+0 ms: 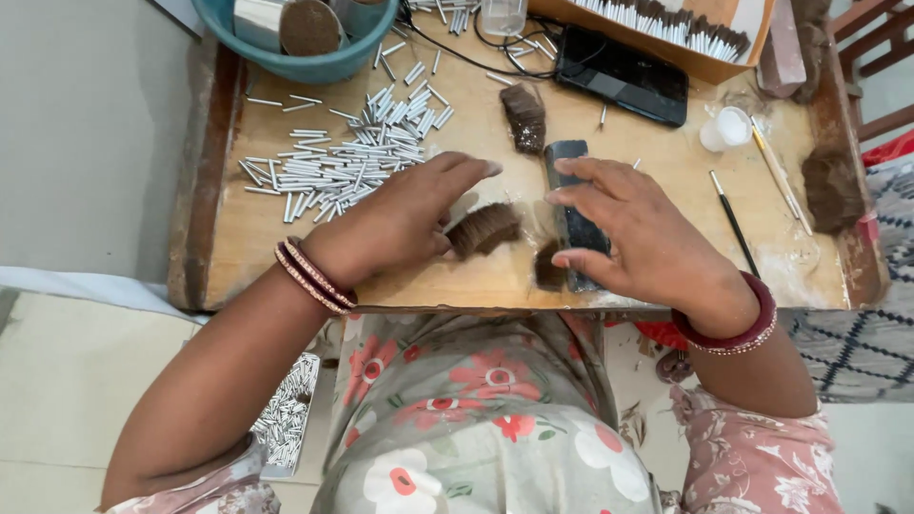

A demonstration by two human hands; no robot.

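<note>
Two bare hands work near the front edge of a low, worn wooden worktop [238,266] with raised side rims. Left hand [395,224] lies palm down, fingers together and stretched flat, fingertips touching a fanned tuft of brown bristle hair [484,228]; whether it pinches the tuft cannot be told. Right hand [633,228] rests on a dark, flat rectangular block [564,162], fingers slightly spread, thumb along its near end; a second small brown tuft [546,268] sits at that end, partly hidden under the hand. Open wood remains only at the front left corner and right of the block, where a thin black-handled brush [733,224] lies. Behind the left hand spreads a heap of short silver metal tubes [343,162]. At the back edge, a teal plastic bowl [286,65] and a black phone [624,74] are cut off or crowded.
</note>
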